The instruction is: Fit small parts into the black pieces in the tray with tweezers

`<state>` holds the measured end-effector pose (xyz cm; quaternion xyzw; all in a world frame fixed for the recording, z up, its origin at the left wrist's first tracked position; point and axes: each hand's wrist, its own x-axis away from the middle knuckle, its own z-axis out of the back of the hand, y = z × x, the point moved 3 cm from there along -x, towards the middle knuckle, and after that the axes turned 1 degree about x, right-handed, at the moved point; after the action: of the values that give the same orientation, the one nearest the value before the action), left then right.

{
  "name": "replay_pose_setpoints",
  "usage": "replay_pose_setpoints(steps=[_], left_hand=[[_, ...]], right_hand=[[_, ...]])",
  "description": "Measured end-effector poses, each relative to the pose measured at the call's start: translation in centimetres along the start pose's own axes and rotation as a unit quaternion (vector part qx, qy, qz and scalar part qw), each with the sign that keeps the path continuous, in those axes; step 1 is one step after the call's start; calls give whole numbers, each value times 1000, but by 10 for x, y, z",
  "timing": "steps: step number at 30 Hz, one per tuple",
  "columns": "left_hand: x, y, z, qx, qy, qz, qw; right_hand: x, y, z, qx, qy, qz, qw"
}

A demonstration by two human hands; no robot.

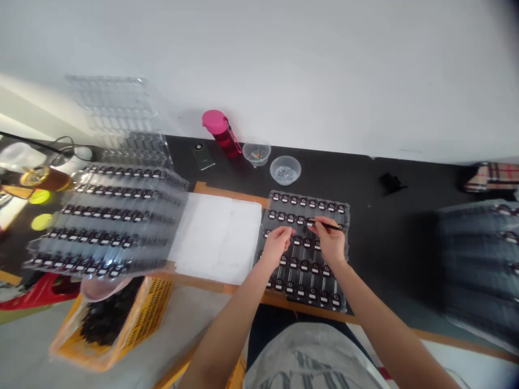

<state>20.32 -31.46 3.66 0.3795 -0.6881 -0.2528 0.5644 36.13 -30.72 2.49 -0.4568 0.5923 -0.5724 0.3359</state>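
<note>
A clear tray [298,207] with rows of small black parts lies on the dark table in front of me. My right hand [330,237] pinches a thin dark tool [333,225], its tip at a part in the second row from the back. My left hand [279,241] is closed over the tray's left half, fingertips pressed together; what it holds, if anything, is too small to make out. Behind the tray stands a clear bowl [285,172] of small transparent pieces.
White sheet [221,237] left of the tray; stacked filled trays [109,216] farther left, more [482,265] at right. Pink bottle [221,132], phone [203,156] and second bowl [257,153] stand at the back. Yellow crate [146,319] below the table's front edge.
</note>
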Motion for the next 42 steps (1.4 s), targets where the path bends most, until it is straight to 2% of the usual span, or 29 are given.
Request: replay_pose_setpoints(steps=[3,7,11,16,23,31,42], left_hand=[[-18,-3,0,-99,24,-36,994],[-35,-4,-5,-240,38,-88,966],[-41,-3,-10,-357,36,-120,926],[-41,-5,-16,-453,15,-158,877],[-44,-10,-19,-530,-18,-185,827],[-45,-8,-22,-593,-29,-179,785],[-48,-9,-24,-640,-29,-180,747]], right_hand=[[-2,9,3,17,9,1,1000],[-4,18,7,39,10,5,999],[-5,25,8,48,3,12,999],[-8,29,7,55,-6,19,998],[-12,32,6,73,-19,27,997],[-12,30,6,80,-24,30,996],[-11,31,6,74,-33,38,996]])
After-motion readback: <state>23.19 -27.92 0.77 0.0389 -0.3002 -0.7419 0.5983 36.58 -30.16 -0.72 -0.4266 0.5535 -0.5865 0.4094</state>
